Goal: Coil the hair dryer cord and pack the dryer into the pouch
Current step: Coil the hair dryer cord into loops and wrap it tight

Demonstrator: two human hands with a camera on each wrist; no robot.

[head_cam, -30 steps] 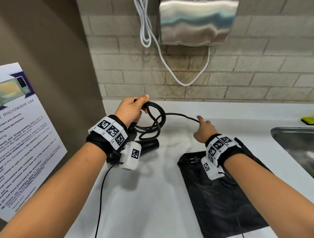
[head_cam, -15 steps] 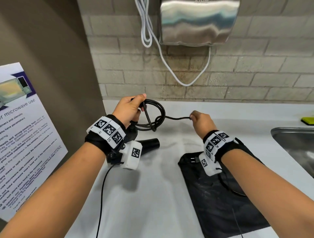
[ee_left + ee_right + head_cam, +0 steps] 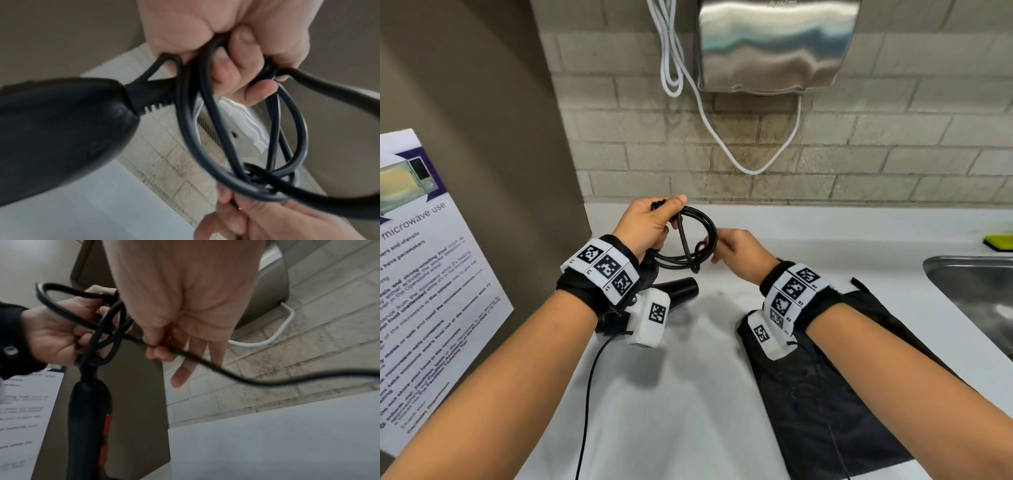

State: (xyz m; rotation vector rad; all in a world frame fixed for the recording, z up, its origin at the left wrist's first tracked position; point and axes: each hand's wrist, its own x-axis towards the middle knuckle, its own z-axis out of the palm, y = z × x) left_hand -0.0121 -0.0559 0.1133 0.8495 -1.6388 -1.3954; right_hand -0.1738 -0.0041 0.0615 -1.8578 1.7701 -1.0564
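Note:
My left hand grips several loops of the black hair dryer cord above the white counter. The black hair dryer hangs below that hand, mostly hidden by my wrist; its handle shows orange switches in the right wrist view. My right hand is right beside the coil and pinches the loose cord between thumb and forefinger. In the left wrist view my fingers curl round the loops. The flat black pouch lies under my right forearm.
A steel hand dryer with a white cable hangs on the brick wall. A steel sink is at the right, with a yellow-green sponge behind it. A microwave notice hangs on the brown panel at the left.
My right hand has moved left along the cord from out over the counter up to the coil. The straight stretch of cord between the hands has gone into the loops.

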